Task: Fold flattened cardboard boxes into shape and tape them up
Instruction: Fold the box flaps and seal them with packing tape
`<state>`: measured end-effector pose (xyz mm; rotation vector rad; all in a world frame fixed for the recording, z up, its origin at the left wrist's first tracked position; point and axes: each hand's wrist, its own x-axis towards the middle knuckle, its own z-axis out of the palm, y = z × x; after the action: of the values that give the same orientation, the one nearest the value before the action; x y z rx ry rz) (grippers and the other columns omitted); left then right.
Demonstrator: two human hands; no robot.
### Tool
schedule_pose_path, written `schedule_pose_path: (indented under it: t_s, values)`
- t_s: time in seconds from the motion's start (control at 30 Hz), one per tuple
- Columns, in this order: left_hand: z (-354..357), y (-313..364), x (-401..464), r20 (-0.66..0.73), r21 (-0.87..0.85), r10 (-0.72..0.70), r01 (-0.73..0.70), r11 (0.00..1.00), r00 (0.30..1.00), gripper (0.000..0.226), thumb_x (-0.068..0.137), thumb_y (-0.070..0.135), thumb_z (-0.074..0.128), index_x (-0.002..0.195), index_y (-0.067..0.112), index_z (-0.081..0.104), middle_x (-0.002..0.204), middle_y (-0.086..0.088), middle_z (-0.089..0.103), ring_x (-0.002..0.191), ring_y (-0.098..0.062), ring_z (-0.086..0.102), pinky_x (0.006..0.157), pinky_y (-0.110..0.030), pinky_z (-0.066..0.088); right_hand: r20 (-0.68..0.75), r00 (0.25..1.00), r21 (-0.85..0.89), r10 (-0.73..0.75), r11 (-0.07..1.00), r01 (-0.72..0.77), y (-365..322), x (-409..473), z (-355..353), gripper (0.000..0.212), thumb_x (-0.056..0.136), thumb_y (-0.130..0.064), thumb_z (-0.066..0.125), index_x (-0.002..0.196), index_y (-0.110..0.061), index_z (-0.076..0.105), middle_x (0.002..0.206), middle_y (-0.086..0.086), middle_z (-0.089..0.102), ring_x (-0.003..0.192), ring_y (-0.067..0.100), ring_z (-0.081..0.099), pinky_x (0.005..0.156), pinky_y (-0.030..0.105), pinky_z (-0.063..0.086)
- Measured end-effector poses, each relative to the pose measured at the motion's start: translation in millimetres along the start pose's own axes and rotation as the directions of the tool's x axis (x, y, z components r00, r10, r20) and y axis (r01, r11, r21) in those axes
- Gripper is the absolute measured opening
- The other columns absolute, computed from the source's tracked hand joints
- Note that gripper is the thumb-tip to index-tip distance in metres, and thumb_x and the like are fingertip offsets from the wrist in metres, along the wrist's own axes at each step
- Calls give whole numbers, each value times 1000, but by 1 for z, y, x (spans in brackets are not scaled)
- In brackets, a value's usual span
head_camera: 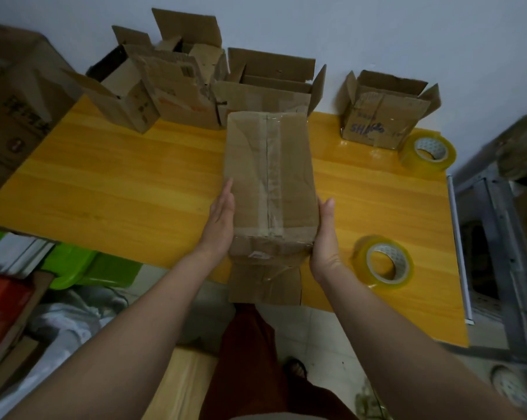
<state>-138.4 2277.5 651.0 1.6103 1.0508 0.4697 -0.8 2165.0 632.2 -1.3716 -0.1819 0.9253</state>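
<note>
**Taped carton held between two palms over an orange table**

Setting: a pale wall behind an orange wood-grain table (111, 183), its near edge running across the middle of the view and its right end beside a grey metal frame (495, 237).

Item 1: a long, closed cardboard box (268, 189), brown and creased, held lengthwise away from the person over the table's near edge. A strip of clear tape runs down the centre seam of its upper face, and more tape crosses the near end (the film there looks wrinkled). Flaps hang below the near end, past the table edge.

Item 2: the left hand (221, 219), flat and with fingers extended, pressed against the box's left side.

Item 3: the right hand (326, 237), likewise flat, palm against the box's right side, thumb up along the edge. Neither hand curls around anything; the box is pinched between the two palms.

Item 4: a roll of clear tape (383, 262) lying on the table just to the right of the right wrist.

Item 5: a second tape roll (429, 150) at the far right corner, beside a small open box (380, 116) with blue lettering.

Item 6: a row of open cartons (171, 86) against the wall, flaps raised, the nearest one right behind the held box.

Floor, left: a green plastic bin (83, 265) and mixed clutter.
</note>
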Motion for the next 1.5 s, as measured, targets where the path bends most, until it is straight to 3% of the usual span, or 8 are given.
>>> schedule_pose_path:
  t_s: [0.07, 0.17, 0.27, 0.37, 0.6, 0.73, 0.87, 1.5]
  values:
    - [-2, 4, 2, 27, -52, -39, 40, 998, 999, 46, 102, 49, 12, 147, 43, 22, 153, 19, 21, 145, -9, 16, 117, -28, 12, 66, 994, -69, 88, 994, -83, 2, -5, -9, 66, 90, -70, 21, 133, -32, 52, 123, -3, 66, 106, 7, 65, 76, 19, 55]
    - [-8, 9, 3, 92, -122, -123, 134, 984, 988, 49, 98, 61, 16, 145, 50, 23, 156, 16, 23, 143, -10, 23, 118, -35, 19, -57, 998, -330, 9, 944, -28, -8, -10, -28, 63, 93, -65, 20, 144, -32, 37, 151, -3, 37, 137, 12, 37, 110, 36, 35]
    - [-16, 10, -13, -56, -158, -71, 61, 986, 996, 60, 93, 64, 21, 149, 43, 19, 156, 16, 24, 141, -4, 25, 111, -23, 23, 203, 891, -724, -405, 550, 416, -25, -19, -33, 59, 97, -60, 20, 150, -34, 19, 155, -15, 19, 146, 5, 7, 119, 31, 7]
    - [-12, -5, -46, -151, -209, -15, -17, 978, 988, 61, 92, 57, 24, 149, 36, 21, 154, 16, 26, 139, 1, 26, 100, -8, 25, 402, 831, -836, -385, 216, 504, -26, -26, -21, 63, 95, -62, 13, 150, -31, 23, 157, -12, 20, 147, 6, 0, 121, 39, 3]
    - [28, -20, -74, 4, -285, -119, 115, 952, 993, 66, 94, 51, 21, 152, 19, 23, 155, 3, 31, 141, -10, 30, 117, -34, 26, 364, 896, -863, -253, 271, 427, -25, -19, -17, 76, 89, -67, 19, 153, -25, 16, 160, -13, 7, 145, 8, -15, 119, 35, 2]
    - [-3, -35, -57, 46, -191, -348, 350, 917, 936, 65, 95, 58, 14, 148, 25, 32, 153, 2, 33, 141, -21, 29, 111, -32, 22, 406, 902, -907, -147, 60, 418, -36, -21, -17, 76, 87, -69, 12, 153, -30, 15, 161, -11, 0, 146, 14, -18, 120, 42, -3]
    - [-43, -29, -49, -114, -133, -19, 3, 991, 993, 49, 94, 55, 25, 132, 36, 50, 139, 15, 49, 133, -4, 40, 108, -17, 29, 507, 838, -846, -199, -301, 440, -44, -29, 4, 81, 85, -71, 4, 150, -27, 24, 160, 2, 14, 148, 23, -9, 118, 46, -9]
    - [-52, -24, -20, 99, 406, 338, -348, 845, 936, 60, 90, -16, 37, 127, 25, 60, 138, 1, 51, 131, -15, 35, 105, -22, 28, 571, 821, -793, 7, -256, 553, -33, -12, 51, 108, 73, -69, 61, 152, -33, -2, 159, 5, 4, 147, 25, 0, 119, 47, -1]
